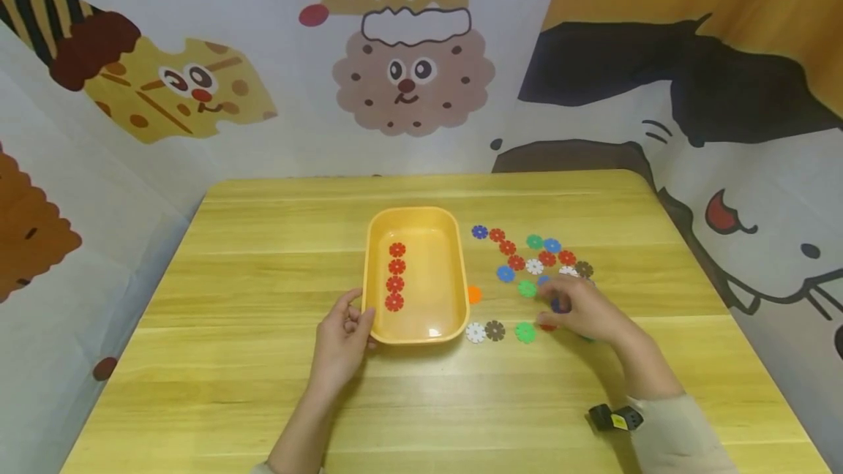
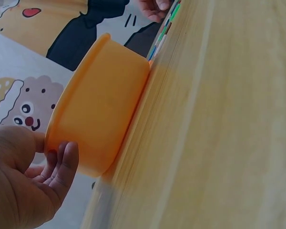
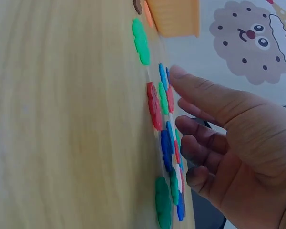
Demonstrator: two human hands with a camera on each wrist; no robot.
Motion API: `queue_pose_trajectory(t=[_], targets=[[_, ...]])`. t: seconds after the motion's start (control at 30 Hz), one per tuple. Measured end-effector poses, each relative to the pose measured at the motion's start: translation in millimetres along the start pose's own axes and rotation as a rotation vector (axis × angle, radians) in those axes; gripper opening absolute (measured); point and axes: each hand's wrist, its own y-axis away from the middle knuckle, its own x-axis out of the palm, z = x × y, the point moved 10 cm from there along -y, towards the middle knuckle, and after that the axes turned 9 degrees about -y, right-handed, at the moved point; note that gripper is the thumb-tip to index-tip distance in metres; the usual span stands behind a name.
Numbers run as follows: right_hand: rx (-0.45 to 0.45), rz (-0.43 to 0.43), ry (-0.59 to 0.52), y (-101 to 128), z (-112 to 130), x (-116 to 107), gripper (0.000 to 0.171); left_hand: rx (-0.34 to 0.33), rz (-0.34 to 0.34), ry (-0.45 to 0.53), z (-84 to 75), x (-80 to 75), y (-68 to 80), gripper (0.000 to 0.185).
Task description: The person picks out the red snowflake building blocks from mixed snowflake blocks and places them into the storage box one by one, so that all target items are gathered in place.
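Wooden table (image 1: pixel 263 401), red disc (image 1: pixel 548 326) seemingly under right hand (image 1: pixel 582 313)

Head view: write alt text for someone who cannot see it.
A person's left hand holds the near left corner of a yellow tray containing four red flower discs in a line, on a wooden table. The right hand reaches into the scattered coloured discs to the tray's right.
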Motion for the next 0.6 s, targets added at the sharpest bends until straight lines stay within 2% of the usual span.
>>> queue_pose_trajectory(t=[0.27,0.6], targets=[[0.05,0.051,-0.012,8.3,-6.0,2.6,0.042,0.005,-0.007,-0.003,-0.9,0.1,-0.1,0.045],[0.09,0.089,0.001,9.0,-11.0,6.7,0.024,-0.014,-0.003,-0.003,1.6,1.9,-0.2,0.046]])
